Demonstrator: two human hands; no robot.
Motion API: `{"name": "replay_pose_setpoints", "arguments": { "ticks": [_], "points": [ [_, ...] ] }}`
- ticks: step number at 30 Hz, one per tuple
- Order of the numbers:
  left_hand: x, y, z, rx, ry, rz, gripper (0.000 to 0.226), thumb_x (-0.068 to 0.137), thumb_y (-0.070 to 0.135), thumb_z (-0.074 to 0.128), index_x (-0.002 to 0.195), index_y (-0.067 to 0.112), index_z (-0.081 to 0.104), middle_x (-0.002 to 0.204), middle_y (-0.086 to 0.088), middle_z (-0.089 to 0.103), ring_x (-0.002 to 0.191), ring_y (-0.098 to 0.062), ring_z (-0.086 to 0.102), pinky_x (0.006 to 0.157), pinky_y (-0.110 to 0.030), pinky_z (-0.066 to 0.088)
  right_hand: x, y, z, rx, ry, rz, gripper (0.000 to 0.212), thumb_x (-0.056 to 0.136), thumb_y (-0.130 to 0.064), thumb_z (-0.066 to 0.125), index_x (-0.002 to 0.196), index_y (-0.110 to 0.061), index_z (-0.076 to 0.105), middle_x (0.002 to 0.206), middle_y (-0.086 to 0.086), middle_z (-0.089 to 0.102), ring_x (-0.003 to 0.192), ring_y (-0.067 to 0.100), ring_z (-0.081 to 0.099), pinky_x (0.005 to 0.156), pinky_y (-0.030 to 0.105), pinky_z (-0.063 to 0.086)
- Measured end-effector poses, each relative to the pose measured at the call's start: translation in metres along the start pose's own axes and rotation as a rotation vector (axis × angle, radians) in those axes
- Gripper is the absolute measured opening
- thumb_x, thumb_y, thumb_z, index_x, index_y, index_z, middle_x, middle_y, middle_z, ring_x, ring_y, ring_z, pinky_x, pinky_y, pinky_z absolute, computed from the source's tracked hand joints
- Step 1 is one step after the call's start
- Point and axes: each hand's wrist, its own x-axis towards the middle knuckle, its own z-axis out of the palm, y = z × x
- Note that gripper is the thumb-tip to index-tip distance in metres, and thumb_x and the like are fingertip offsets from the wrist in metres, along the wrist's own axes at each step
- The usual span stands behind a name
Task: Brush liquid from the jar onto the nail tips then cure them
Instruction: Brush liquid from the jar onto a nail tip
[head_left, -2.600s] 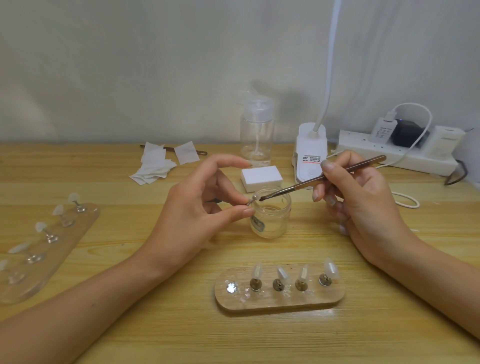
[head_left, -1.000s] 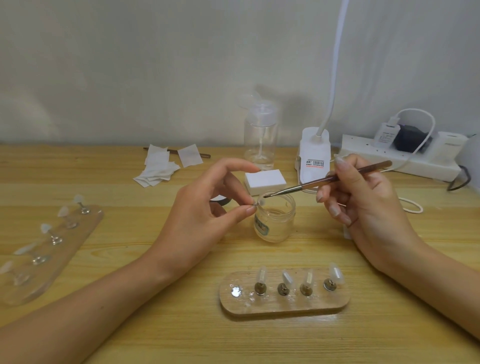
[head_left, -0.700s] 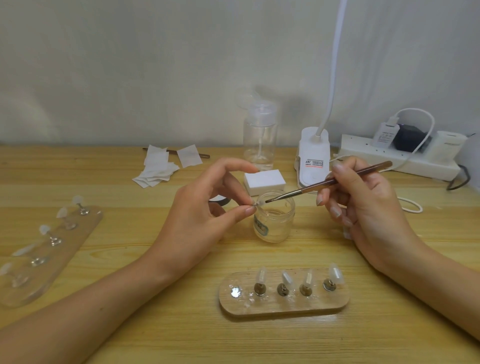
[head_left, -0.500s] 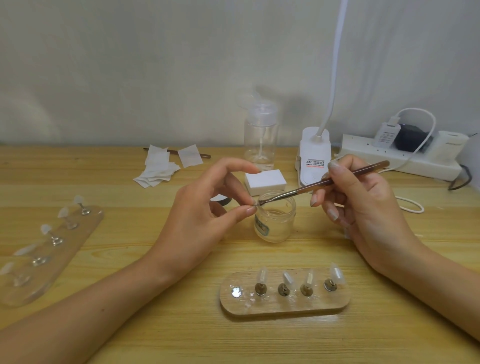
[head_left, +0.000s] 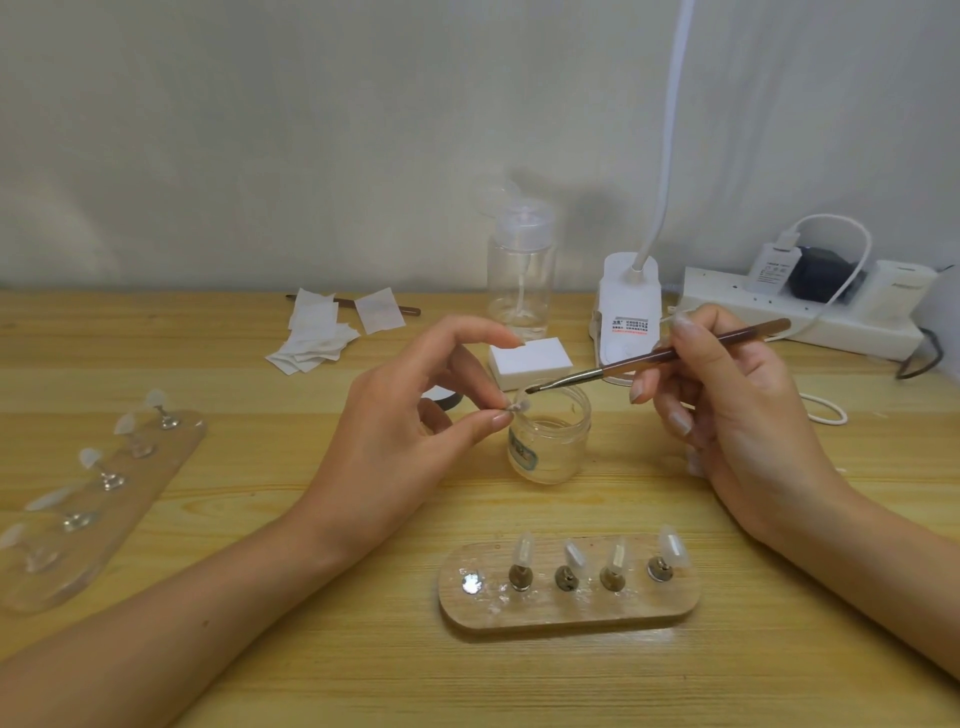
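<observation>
- Pinching a single nail tip (head_left: 519, 405) on its small mount between thumb and a fingertip, the left hand (head_left: 415, 431) holds it just over the jar's rim, at the jar's 10 o'clock. The index finger arches free above.
- The right hand (head_left: 737, 415) grasps a slim brush (head_left: 654, 358) like a pen, with thumb and fingers closed round the brown handle. The dark bristle end points toward 9 o'clock and sits right at the held tip; I cannot tell whether they touch.
- The jar (head_left: 550, 441) is clear glass and open-topped, with a small label on its side. It stands on the wooden table (head_left: 311, 649) between the two hands.
- At the jar's 6 o'clock lies an oblong wooden holder (head_left: 571, 616) with four mounted tips (head_left: 523, 551) in a row. Its leftmost spot shows only a shiny disc.
- Toward 8 o'clock, well apart, a clear stand (head_left: 156, 467) carries more tips on stems.
- At 11 o'clock lies a loose heap of white wipes (head_left: 317, 338).
- At 12 o'clock a white block (head_left: 530, 361) lies just behind the jar, and a clear pump bottle (head_left: 521, 270) stands farther back.
- Toward 1 o'clock sits a white lamp base (head_left: 628, 317). At 2 o'clock a white power strip (head_left: 800, 322) lies along the wall.
</observation>
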Motion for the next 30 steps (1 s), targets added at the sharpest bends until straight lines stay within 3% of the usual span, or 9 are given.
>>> {"name": "replay_pose_setpoints", "arguments": {
  "ticks": [4,9,13,17,23,30],
  "points": [
    [0.0001,-0.0001,-0.0003,0.003,0.001,-0.001,0.047,0.084,0.002,0.077,0.115,0.034,0.062,0.083,0.01,0.07,0.091,-0.012,0.067,0.064,-0.026,0.052,-0.0008,-0.0003,0.0019,-0.061,-0.002,0.011,0.027,0.086,-0.044,0.058,0.076,-0.021,0.048,0.068,0.005,0.068,0.041,0.008,0.037,0.033,0.015,0.021],
    [-0.0003,0.0003,-0.0001,-0.003,0.005,-0.004,0.047,0.084,0.002,0.077,0.114,0.035,0.062,0.083,0.009,0.07,0.093,-0.013,0.067,0.063,-0.027,0.052,-0.0008,-0.0003,0.0013,-0.026,-0.004,-0.019,0.023,0.088,-0.039,0.056,0.075,-0.021,0.048,0.066,0.005,0.067,0.042,0.01,0.034,0.037,0.021,0.015],
    [-0.0005,-0.0002,-0.0004,-0.01,0.007,-0.006,0.048,0.084,0.002,0.077,0.114,0.036,0.062,0.083,0.009,0.071,0.092,-0.013,0.068,0.064,-0.027,0.052,-0.0012,0.0003,0.0022,-0.048,0.002,-0.008,0.025,0.088,-0.039,0.056,0.078,-0.019,0.046,0.066,0.006,0.067,0.041,0.009,0.035,0.034,0.013,0.022],
    [-0.0008,-0.0011,0.0,-0.02,0.002,-0.007,0.046,0.084,0.004,0.077,0.114,0.036,0.062,0.083,0.009,0.07,0.092,-0.013,0.068,0.064,-0.026,0.052,-0.0003,0.0005,-0.0003,-0.021,0.006,-0.04,0.023,0.088,-0.04,0.057,0.072,-0.025,0.051,0.065,0.006,0.065,0.043,0.011,0.035,0.039,0.022,0.019],
    [-0.0003,-0.0024,-0.0008,-0.018,0.001,0.0,0.047,0.085,0.006,0.077,0.116,0.036,0.062,0.083,0.009,0.07,0.093,-0.013,0.068,0.064,-0.021,0.051,-0.0013,0.0012,0.0009,-0.031,-0.006,-0.066,0.024,0.09,-0.034,0.055,0.079,-0.015,0.046,0.062,0.007,0.064,0.046,0.012,0.033,0.043,0.026,0.018],
    [-0.0007,-0.0025,-0.0006,-0.021,0.009,0.0,0.046,0.085,0.007,0.077,0.118,0.035,0.062,0.082,0.007,0.069,0.092,-0.014,0.068,0.061,-0.033,0.053,-0.0031,-0.0006,0.0025,-0.021,-0.041,-0.096,0.023,0.09,-0.035,0.054,0.08,-0.015,0.047,0.063,0.008,0.065,0.045,0.011,0.036,0.04,0.018,0.024]
  ]
}}
